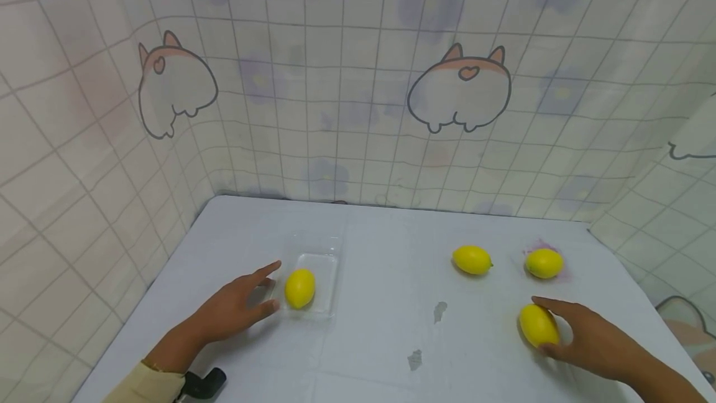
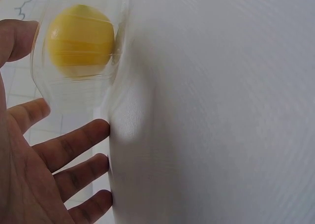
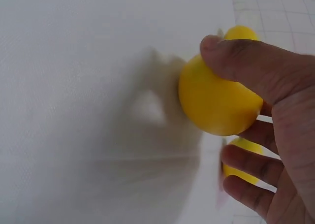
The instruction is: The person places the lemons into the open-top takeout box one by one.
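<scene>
Lemon [image 1: 538, 324] sits on the white bench [image 1: 380, 341], near its right front, with my right hand [image 1: 587, 338] curled around it. Two more lemons [image 1: 472, 259] lie behind it. Left of them, a clear tray [image 1: 330, 266] holds another lemon [image 1: 299, 288]; my left hand [image 1: 235, 310] rests just beside that tray, fingers straight.

From the left wrist, the fingers [image 2: 74, 147] spread loose beside the tray [image 2: 74, 93].

From the right wrist, thumb and fingers [image 3: 251, 167] form a grip on the lemon [image 3: 216, 103].
</scene>
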The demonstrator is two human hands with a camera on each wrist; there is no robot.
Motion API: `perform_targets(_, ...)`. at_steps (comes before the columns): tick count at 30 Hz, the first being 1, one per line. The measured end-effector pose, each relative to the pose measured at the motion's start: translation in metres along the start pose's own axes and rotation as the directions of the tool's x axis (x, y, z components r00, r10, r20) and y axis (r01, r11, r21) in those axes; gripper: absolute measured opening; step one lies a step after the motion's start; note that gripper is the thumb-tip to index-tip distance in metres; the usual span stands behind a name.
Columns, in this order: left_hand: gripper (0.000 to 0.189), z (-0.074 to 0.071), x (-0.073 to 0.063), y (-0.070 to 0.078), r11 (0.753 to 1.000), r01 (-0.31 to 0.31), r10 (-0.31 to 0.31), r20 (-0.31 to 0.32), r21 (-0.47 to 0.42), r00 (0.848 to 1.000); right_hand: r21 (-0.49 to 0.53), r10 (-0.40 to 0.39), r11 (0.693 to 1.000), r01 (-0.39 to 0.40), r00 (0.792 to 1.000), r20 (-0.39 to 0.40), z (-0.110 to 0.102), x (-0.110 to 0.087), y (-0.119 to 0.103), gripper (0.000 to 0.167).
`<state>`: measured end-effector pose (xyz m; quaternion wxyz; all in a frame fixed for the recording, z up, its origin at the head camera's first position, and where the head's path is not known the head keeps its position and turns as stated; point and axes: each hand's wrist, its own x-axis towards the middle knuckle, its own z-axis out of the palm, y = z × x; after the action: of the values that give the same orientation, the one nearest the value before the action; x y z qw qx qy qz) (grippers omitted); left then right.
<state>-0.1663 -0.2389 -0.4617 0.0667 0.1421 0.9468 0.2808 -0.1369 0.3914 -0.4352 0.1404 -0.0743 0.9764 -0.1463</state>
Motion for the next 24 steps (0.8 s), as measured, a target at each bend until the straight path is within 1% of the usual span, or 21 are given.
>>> perform_targets(5,0.079,0.0,-0.001,0.0,1.0,-0.002,0.002,-0.001,-0.001,1.0,-0.017,0.016,1.0,-0.016,1.0,-0.005,0.001,0.002,-0.002,0.101)
perform_targets(10,0.079,0.0,-0.001,0.001,1.0,0.003,-0.003,-0.003,-0.003,1.0,-0.036,0.009,0.999,-0.009,1.0,-0.003,-0.001,0.001,-0.005,0.106)
perform_targets(14,0.079,0.0,-0.001,0.0,1.0,0.008,-0.008,-0.004,-0.004,1.0,-0.042,0.001,0.999,-0.002,1.0,-0.01,-0.002,0.003,-0.007,0.104)
perform_targets(18,0.079,0.0,-0.001,-0.001,1.0,0.007,-0.007,-0.005,-0.001,1.0,-0.046,0.013,0.999,-0.014,0.999,-0.033,0.0,0.005,-0.009,0.101)
perform_targets(21,0.079,0.001,0.0,-0.004,1.0,0.001,-0.001,-0.006,0.004,1.0,-0.053,0.03,0.998,-0.032,0.998,-0.049,0.003,0.008,-0.014,0.101)
perform_targets(24,0.079,0.002,0.001,-0.005,1.0,-0.002,0.002,-0.004,0.003,1.0,-0.056,0.026,0.998,-0.03,0.997,-0.072,0.003,0.01,-0.021,0.1)
